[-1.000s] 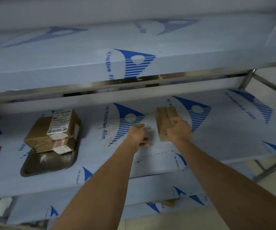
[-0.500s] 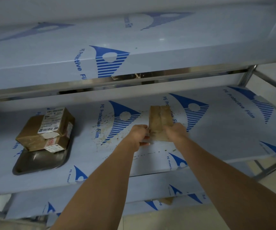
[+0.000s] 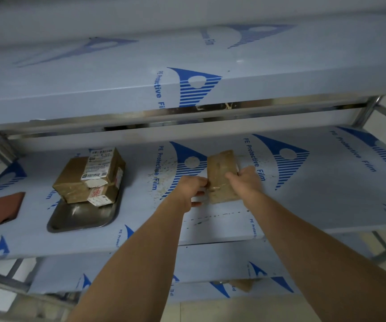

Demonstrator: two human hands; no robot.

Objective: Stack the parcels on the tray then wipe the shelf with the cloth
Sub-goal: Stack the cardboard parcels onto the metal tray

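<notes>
A brown taped parcel (image 3: 221, 173) lies in the middle of the film-covered shelf (image 3: 315, 194). My right hand (image 3: 245, 180) grips its right side and my left hand (image 3: 190, 190) holds its left edge. To the left stands a steel tray (image 3: 80, 217) with two stacked parcels (image 3: 89, 175) on its far half; the upper one carries white labels. A reddish-brown cloth (image 3: 0, 209) lies folded at the shelf's left end.
The upper shelf (image 3: 140, 89) overhangs closely above. Crumbs and dirt speckle the film around the blue logo (image 3: 164, 177). A lower shelf (image 3: 210, 268) shows beneath, and a steel post (image 3: 366, 110) stands at the right.
My left hand has closed in on the parcel's left edge, joining the right hand that held it. The view has shifted, bringing the cloth at the left into sight.
</notes>
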